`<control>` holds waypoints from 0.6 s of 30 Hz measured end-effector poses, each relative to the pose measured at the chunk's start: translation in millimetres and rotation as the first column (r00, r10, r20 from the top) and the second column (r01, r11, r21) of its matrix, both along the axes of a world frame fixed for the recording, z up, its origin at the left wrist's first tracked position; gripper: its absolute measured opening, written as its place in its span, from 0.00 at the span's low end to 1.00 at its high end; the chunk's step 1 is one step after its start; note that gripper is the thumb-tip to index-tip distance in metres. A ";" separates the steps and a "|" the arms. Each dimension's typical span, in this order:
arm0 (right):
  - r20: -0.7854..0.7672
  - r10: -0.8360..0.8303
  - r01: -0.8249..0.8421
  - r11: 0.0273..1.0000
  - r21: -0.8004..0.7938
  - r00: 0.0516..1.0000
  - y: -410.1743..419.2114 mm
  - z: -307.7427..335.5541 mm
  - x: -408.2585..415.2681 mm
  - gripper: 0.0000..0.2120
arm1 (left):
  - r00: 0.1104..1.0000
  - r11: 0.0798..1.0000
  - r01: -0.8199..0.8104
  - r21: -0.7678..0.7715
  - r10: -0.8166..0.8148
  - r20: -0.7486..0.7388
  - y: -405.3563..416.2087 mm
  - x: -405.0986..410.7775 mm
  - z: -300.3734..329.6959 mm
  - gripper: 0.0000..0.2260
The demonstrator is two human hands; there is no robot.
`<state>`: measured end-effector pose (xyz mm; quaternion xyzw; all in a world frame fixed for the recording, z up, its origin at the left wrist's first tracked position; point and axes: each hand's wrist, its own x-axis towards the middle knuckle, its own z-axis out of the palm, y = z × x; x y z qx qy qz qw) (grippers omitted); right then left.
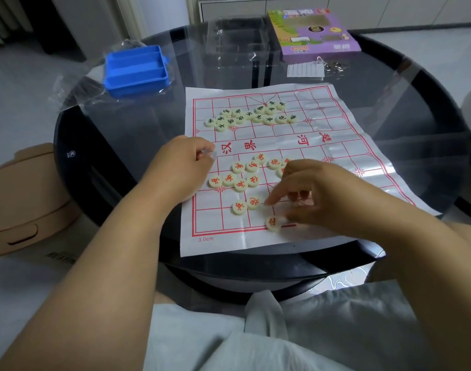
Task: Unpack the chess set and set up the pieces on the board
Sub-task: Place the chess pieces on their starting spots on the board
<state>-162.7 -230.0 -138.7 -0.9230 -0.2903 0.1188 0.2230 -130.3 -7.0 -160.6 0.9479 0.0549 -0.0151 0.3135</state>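
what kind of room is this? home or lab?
Likely a home living room: a round glass-topped coffee table, a purple game box and a paper xiangqi board on it, and pale cabinet fronts behind.

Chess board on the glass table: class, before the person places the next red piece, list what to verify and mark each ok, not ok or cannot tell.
1. Board sheet lies flat, grid visible: ok.
2. Red pieces sorted to the near half: ok, still a loose cluster.
3. Dark-lettered pieces on the far half: ok, also clustered.
4. Left hand steadying the sheet's left edge: ok.
5. Right hand free to pick: cannot tell; curled fingers hide what lies beneath.
6. Any piece on its starting point: one red piece sits on the near edge line; others not ok.
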 end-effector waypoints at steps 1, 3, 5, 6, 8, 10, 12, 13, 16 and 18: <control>0.014 -0.031 0.031 0.999 0.014 0.999 -1.4 2.4 2.4 0.12 | 1.000 1.000 -0.001 -0.003 0.001 -0.001 0.5 0.3 0.0 0.15; 0.063 -0.109 0.106 0.993 0.049 0.992 -2.7 5.4 9.0 0.11 | 1.000 1.000 -0.004 -0.011 0.004 -0.004 1.1 0.7 0.0 0.15; 0.104 -0.182 0.174 0.982 0.078 0.978 -1.2 5.7 17.0 0.10 | 1.000 1.000 -0.007 -0.018 0.006 -0.010 0.7 0.7 0.0 0.15; 0.109 -0.209 0.201 0.976 0.084 0.972 0.4 5.0 20.8 0.10 | 1.000 1.000 -0.009 -0.020 0.009 -0.011 0.3 0.4 0.1 0.15; 0.107 -0.243 0.234 0.968 0.090 0.964 4.6 3.6 27.2 0.10 | 1.000 1.000 -0.015 -0.020 0.015 -0.006 -0.3 0.7 0.7 0.15; 0.118 -0.249 0.239 0.967 0.090 0.961 9.7 1.5 31.9 0.10 | 1.000 1.000 -0.016 -0.023 0.016 0.003 -0.2 0.9 0.9 0.14; 0.128 -0.242 0.233 0.969 0.079 0.962 13.8 -0.9 35.4 0.10 | 1.000 1.000 -0.015 -0.024 0.015 0.002 0.0 0.9 0.6 0.14; 0.132 -0.239 0.231 0.970 0.075 0.962 14.9 -1.6 37.1 0.10 | 1.000 1.000 -0.016 -0.025 0.016 -0.001 0.4 1.0 0.6 0.14; 0.137 -0.245 0.240 0.969 0.058 0.960 15.6 -2.8 42.0 0.10 | 1.000 1.000 -0.008 -0.028 0.008 -0.003 2.0 1.5 0.3 0.14; 0.134 -0.253 0.249 0.968 0.045 0.958 14.9 -2.9 44.7 0.10 | 1.000 0.999 -0.003 -0.032 0.003 -0.002 2.7 2.3 0.0 0.14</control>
